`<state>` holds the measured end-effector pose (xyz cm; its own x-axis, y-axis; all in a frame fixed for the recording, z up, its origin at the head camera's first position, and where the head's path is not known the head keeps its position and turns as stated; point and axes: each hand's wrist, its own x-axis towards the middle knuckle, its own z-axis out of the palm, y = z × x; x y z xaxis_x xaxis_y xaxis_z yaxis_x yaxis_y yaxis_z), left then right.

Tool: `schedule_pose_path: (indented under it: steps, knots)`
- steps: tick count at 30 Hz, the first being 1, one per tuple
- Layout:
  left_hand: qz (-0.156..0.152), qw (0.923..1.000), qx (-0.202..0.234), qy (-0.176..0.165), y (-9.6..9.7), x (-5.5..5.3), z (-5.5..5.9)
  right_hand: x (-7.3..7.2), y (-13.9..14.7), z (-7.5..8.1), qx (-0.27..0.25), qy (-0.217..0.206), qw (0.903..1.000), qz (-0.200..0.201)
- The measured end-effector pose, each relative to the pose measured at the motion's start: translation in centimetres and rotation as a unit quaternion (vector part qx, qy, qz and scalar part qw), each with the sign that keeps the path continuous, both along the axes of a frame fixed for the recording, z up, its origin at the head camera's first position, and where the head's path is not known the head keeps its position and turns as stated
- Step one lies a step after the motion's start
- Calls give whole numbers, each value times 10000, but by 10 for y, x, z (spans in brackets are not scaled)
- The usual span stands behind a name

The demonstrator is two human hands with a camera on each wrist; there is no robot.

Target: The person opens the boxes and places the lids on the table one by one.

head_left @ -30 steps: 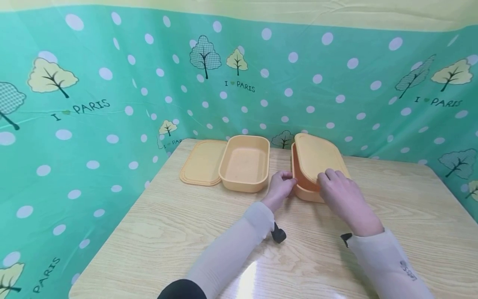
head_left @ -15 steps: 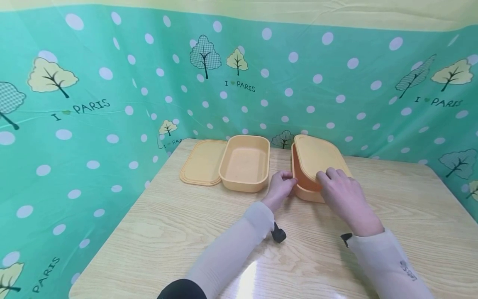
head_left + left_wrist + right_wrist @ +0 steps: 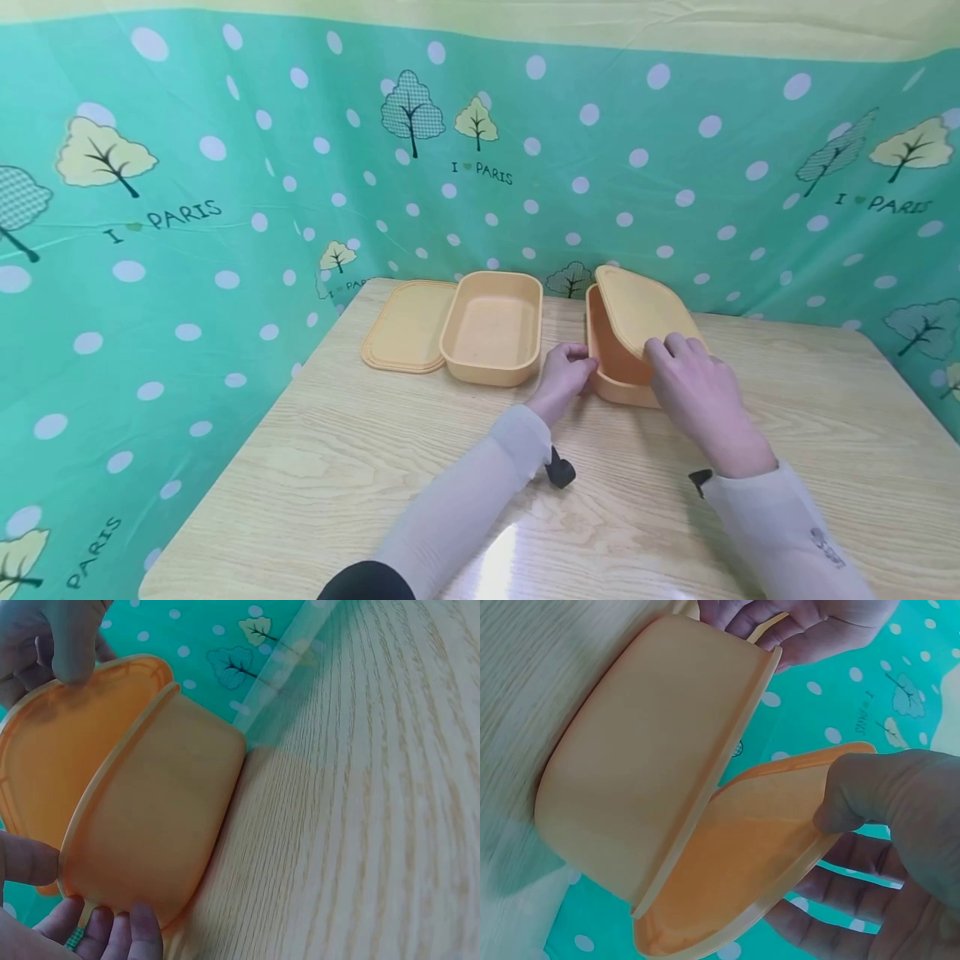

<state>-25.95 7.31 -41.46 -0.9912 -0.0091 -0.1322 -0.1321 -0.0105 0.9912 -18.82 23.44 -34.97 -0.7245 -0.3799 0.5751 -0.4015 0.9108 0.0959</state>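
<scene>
My right hand (image 3: 693,387) pinches the near edge of a peach-coloured lid (image 3: 647,310), thumb on its underside and fingers on top. That lid tilts over a matching rectangular food container (image 3: 626,395), its left side raised and the orange inside showing. At the container's near left corner, my left hand (image 3: 562,379) holds the wall, with the thumb (image 3: 30,859) at the rim and the other fingers against the outside. From the right wrist, the lid (image 3: 735,855) leans away from the container's (image 3: 645,742) rim, the two meeting close at the far end.
An open container (image 3: 491,373) of the same colour stands to the left. Another lid (image 3: 408,325) lies flat on the wooden table (image 3: 337,467) beside it. A green dotted curtain (image 3: 315,150) hangs close behind the containers and along the left side.
The right hand has shifted slightly right, and the lid's left edge has risen and moved right, widening the gap over the container. The left hand has stayed in place.
</scene>
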Motion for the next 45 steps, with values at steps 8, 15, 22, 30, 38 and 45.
schedule_pose_path:
  steps: [8,15,22,30,38,45]
  knots:
    - [-24,10000,-32,7,-1,0,1,2,3,-1,-323,91,9994,74]
    - [-45,9999,91,-17,-1,2,2,5,7,-2,-483,124,9988,30]
    - [-31,9998,207,-59,0,2,1,6,11,-6,-633,390,9972,5]
    - [-22,9996,279,-87,0,1,0,7,13,-7,-785,422,9959,-116]
    - [-45,9995,306,-24,-1,0,-1,8,14,-8,-1029,654,9925,-115]
    - [-64,9994,324,-44,-1,1,0,8,16,-9,-1148,783,9903,-22]
